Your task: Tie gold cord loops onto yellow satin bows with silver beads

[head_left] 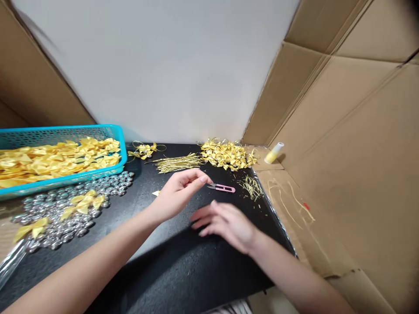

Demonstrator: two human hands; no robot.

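My left hand (178, 192) hovers over the black work surface (170, 266), fingers gently curled and pointing right, their tips just short of a pink thread snipper (221, 188). Nothing shows in that hand. My right hand (225, 224) lies lower, palm down, fingers stretched out to the left and flat above the surface, holding nothing. A bundle of gold wire ties (178, 163) lies just beyond the left hand. A small yellow scrap (156, 192) peeks out beside the left wrist.
A turquoise basket (121, 148) holds yellow ribbon bows at the left, with silver beads (65, 218) and loose bows in front. A heap of finished gold bows (227, 155) and wire offcuts (252, 187) lie at the back right. Cardboard walls enclose both sides; a yellow tube (274, 152) rests on the right.
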